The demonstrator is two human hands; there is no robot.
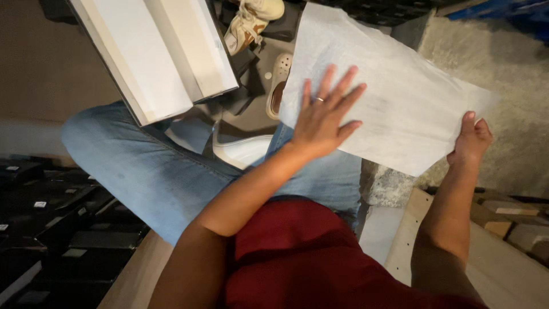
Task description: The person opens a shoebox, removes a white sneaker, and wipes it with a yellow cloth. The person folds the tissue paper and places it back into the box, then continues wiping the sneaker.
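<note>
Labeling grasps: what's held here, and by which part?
Right hand grips the white tissue paper sheet at its right edge; left hand lies flat on it.

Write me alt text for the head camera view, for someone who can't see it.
A seated person in jeans spreads a white sheet of tissue paper over their lap, left hand flat on it, right hand gripping its edge. An open white shoe box rests on the other knee, with shoes on the floor beyond.

Open white shoebox (154, 51) propped at upper left, resting against a knee in blue jeans (143, 171). Tan-and-white sneaker (249, 26) lying above, a white clog (279, 77) just below it, another white shoe (243, 150) between the legs. Stacks of black boxes (51, 223) piled at lower left. Rough grey concrete (503, 63) at right.
</note>
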